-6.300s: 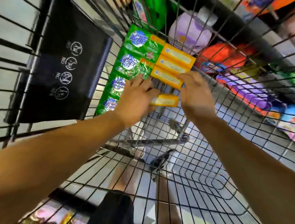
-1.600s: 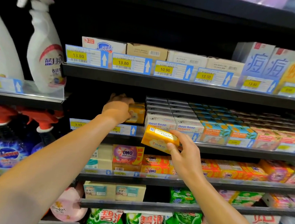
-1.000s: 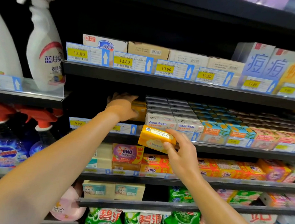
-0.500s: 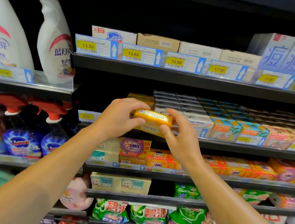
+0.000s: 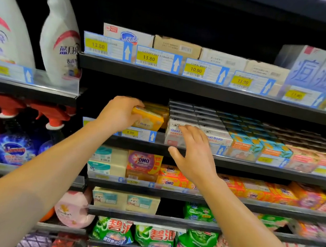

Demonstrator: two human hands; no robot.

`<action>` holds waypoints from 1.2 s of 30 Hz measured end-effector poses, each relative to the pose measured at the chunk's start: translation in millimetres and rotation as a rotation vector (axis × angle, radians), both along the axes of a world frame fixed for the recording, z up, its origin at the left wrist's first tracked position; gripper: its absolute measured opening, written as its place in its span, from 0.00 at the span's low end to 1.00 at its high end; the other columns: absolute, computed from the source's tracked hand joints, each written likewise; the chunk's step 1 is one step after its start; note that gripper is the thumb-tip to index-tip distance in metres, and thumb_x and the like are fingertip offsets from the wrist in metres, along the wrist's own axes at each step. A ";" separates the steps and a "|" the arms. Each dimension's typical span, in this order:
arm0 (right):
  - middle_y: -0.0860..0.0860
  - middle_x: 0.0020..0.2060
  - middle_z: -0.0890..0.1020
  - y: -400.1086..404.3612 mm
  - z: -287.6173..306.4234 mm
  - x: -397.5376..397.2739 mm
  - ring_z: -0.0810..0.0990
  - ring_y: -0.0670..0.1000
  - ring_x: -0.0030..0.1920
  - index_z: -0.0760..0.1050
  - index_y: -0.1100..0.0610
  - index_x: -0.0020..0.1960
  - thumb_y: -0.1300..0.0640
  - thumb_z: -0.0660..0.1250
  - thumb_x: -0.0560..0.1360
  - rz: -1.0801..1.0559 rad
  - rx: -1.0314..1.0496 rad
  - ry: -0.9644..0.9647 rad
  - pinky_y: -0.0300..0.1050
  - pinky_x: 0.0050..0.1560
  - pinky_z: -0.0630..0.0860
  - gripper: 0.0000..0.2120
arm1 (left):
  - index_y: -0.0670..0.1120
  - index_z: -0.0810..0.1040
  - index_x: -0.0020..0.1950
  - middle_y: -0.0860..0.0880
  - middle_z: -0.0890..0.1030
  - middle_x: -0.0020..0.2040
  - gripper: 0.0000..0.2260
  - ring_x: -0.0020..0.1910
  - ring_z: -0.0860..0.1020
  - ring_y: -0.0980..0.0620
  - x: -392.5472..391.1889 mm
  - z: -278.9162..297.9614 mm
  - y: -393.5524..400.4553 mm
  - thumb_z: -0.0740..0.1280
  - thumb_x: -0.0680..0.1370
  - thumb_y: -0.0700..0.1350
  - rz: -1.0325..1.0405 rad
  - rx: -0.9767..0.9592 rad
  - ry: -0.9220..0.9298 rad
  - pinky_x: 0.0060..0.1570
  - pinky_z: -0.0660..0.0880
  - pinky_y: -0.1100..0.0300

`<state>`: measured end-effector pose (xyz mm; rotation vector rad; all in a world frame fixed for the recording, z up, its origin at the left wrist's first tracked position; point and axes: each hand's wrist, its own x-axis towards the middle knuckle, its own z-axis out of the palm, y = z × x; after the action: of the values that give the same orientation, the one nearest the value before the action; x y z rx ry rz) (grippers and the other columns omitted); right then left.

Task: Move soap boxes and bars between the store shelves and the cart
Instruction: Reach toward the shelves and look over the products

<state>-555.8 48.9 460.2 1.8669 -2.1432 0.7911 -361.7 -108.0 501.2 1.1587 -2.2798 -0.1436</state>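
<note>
Across mid-frame runs the dark metal store shelf (image 5: 253,166), packed with glossy cardboard boxes. The left hand (image 5: 117,115) grasps a yellow rectangular soap box (image 5: 148,120) (print blurred) at centre-left; the right hand (image 5: 193,153) hangs released, fingers spread.

glossy yellow printed wrap on the soap box (image 5: 148,119) at 12 o'clock. matt brown cardboard on the carton (image 5: 176,47) at 1 o'clock. smooth white plastic spray bottle (image 5: 60,41) at 10. shiny green plastic pouches (image 5: 113,232) at 6. dark matt metal shelf edge (image 5: 181,81).
</note>
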 end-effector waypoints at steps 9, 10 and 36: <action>0.47 0.75 0.65 -2.2 -2.3 4.4 0.56 0.50 0.76 0.63 0.50 0.76 0.44 0.63 0.78 -0.015 -0.010 -0.059 0.51 0.77 0.56 0.28 | 0.54 0.78 0.66 0.49 0.76 0.65 0.15 0.62 0.74 0.47 -17.7 -13.7 -8.7 0.67 0.79 0.49 0.096 -0.097 -0.048 0.63 0.73 0.52; 0.47 0.75 0.65 -1.9 -2.8 3.7 0.56 0.50 0.76 0.63 0.50 0.76 0.44 0.63 0.78 -0.019 -0.008 -0.056 0.51 0.77 0.56 0.29 | 0.55 0.79 0.66 0.49 0.75 0.65 0.15 0.62 0.74 0.46 -19.9 -12.8 -8.9 0.67 0.79 0.49 0.102 -0.106 -0.060 0.63 0.73 0.51; 0.51 0.75 0.65 47.5 7.3 32.8 0.57 0.53 0.77 0.63 0.54 0.76 0.43 0.64 0.78 -0.082 0.072 0.065 0.53 0.78 0.54 0.30 | 0.47 0.76 0.69 0.44 0.76 0.68 0.21 0.69 0.70 0.42 -3.6 -43.9 59.5 0.68 0.77 0.49 -0.056 -0.122 0.023 0.70 0.66 0.45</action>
<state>-523.1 96.5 467.5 1.7994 -2.2189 0.6359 -365.3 -48.4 457.3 1.0266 -2.2685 -0.0381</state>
